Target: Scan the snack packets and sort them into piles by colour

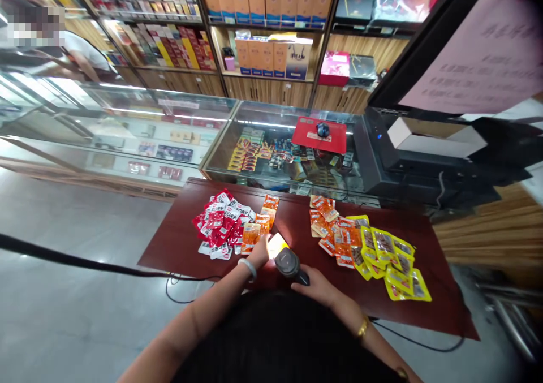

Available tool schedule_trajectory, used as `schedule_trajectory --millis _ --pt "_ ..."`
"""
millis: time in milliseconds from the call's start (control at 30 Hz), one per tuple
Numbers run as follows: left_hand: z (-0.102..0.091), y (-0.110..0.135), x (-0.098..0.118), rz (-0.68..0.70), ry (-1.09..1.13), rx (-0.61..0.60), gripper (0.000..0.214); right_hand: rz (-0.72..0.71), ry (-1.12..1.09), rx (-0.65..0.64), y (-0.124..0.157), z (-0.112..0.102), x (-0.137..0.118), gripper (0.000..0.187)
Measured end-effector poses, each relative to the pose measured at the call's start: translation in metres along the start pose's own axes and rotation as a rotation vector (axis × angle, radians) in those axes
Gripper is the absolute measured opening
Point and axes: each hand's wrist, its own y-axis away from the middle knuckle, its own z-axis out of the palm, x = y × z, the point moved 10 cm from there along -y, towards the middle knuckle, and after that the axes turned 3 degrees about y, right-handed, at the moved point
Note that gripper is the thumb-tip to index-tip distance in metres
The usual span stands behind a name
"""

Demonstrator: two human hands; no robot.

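Observation:
In the head view, my right hand [316, 285] is wrapped round the handle of a black barcode scanner [287, 262]. The scanner's bright light falls on a small snack packet [277, 244], which the fingers of my left hand [258, 253] grip by its left edge. Glare washes out most of that packet's print. Orange snack packets [251, 233] lie just beyond my left hand, beside a heap of red and white packets [223, 222]. Right of the scanner are more orange packets [344, 239], overlapping a pile of yellow packets [384, 247].
The packets lie on a dark red tabletop [169, 233]. Behind it stands a glass display counter [220, 156] with a mouse [322, 129] on a red mat [303, 134]. A black monitor-like unit [382, 72] rises at right. A person [85, 55] is at far left.

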Motion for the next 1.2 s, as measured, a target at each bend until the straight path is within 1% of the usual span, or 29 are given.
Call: schedule_trajectory --millis 100,200,267,333,433,500,600,700,767,867,967,1067,1133,1200 --pt "-0.036 0.006 -0.005 0.011 -0.079 0.053 0.048 0.024 -0.004 0.025 -0.005 0.006 0.006 0.052" --pt "-0.073 0.007 -0.012 -0.028 -0.211 0.119 0.053 0.063 -0.037 0.063 -0.005 0.008 0.013 0.055" --pt "-0.089 0.006 -0.016 -0.055 -0.285 0.141 0.052 0.081 -0.057 0.086 -0.003 0.008 0.017 0.056" --pt "-0.097 0.003 -0.019 -0.067 -0.317 0.162 0.050 0.091 -0.062 0.102 -0.001 0.007 0.020 0.055" --pt "-0.104 0.001 -0.018 -0.038 -0.374 0.256 0.054 0.119 -0.063 0.127 0.004 0.003 0.023 0.051" --pt "-0.106 0.002 -0.011 0.006 -0.435 0.329 0.061 0.135 -0.072 0.156 0.007 -0.003 0.025 0.050" --pt "-0.101 0.003 0.011 0.096 -0.518 0.395 0.065 0.151 -0.093 0.199 0.013 -0.013 0.029 0.048" --pt "-0.083 -0.001 0.046 0.195 -0.556 0.406 0.062 0.173 -0.126 0.239 0.019 -0.024 0.037 0.047" --pt "-0.061 -0.011 0.072 0.260 -0.555 0.359 0.061 0.176 -0.149 0.273 0.022 -0.032 0.043 0.048" --pt "-0.015 -0.035 0.113 0.351 -0.550 0.227 0.060 0.169 -0.173 0.323 0.025 -0.047 0.051 0.050" --pt "0.035 -0.067 0.158 0.451 -0.556 0.104 0.056 0.174 -0.193 0.360 0.027 -0.062 0.059 0.052" --pt "0.087 -0.101 0.204 0.571 -0.582 -0.052 0.059 0.186 -0.215 0.399 0.032 -0.077 0.067 0.053" --pt "0.116 -0.123 0.225 0.605 -0.625 -0.161 0.062 0.205 -0.225 0.427 0.037 -0.085 0.073 0.053" --pt "0.135 -0.143 0.236 0.593 -0.678 -0.240 0.062 0.231 -0.232 0.449 0.042 -0.092 0.079 0.053"
